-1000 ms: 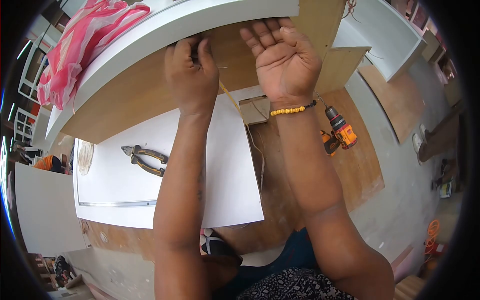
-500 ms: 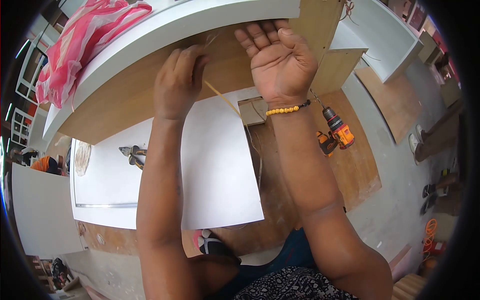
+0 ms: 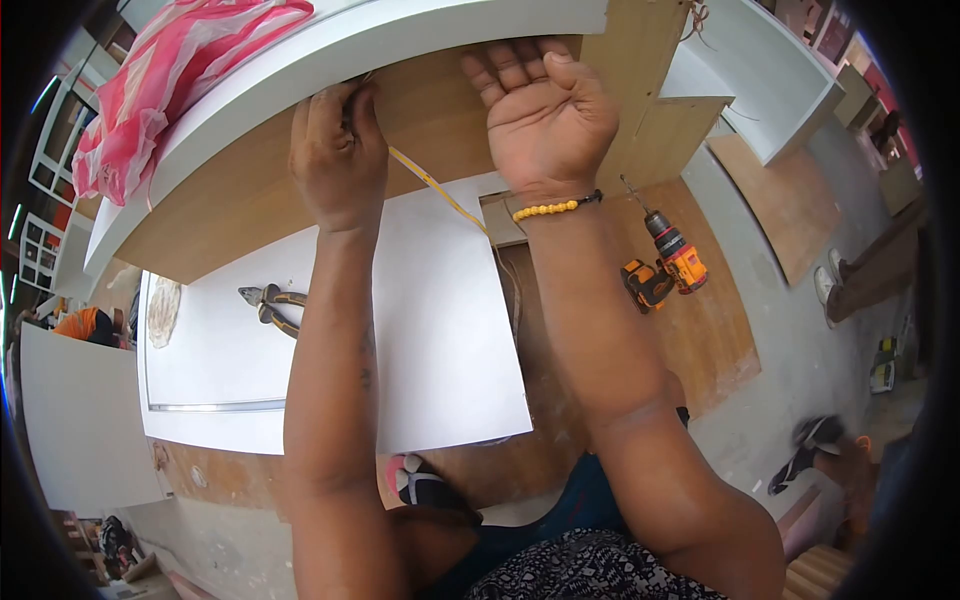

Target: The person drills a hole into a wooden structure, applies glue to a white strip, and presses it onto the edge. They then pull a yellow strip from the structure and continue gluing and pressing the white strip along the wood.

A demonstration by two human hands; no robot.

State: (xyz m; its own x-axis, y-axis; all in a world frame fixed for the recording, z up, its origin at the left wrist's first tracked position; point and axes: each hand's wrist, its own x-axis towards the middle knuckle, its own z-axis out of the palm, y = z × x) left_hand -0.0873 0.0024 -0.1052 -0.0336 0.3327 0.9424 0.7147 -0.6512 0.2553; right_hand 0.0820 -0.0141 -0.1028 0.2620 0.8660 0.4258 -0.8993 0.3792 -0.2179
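Note:
My left hand [image 3: 340, 155] is raised under the white curved edge [image 3: 360, 45] of a wooden panel [image 3: 430, 110], its fingers pinched together; what they hold is too small to make out. Palm up, with fingers spread, my right hand [image 3: 550, 130] has its fingertips reaching beneath the same edge. A yellow strip [image 3: 430, 180] hangs between the hands down to a white board [image 3: 440, 330]. Pliers [image 3: 270, 305] lie on white sheeting left of my left forearm. An orange and black drill [image 3: 675, 255] lies on brown board right of my right forearm.
A pink and white plastic bag [image 3: 170, 90] rests on top at the left. At the right are a white cabinet part [image 3: 770, 90] and a brown board [image 3: 780, 205] on the floor. People's legs and feet [image 3: 830, 280] show at the far right.
My left hand has moved left along the underside of the edge. My right hand has shifted slightly left, palm still up. A person's feet at the lower right have moved.

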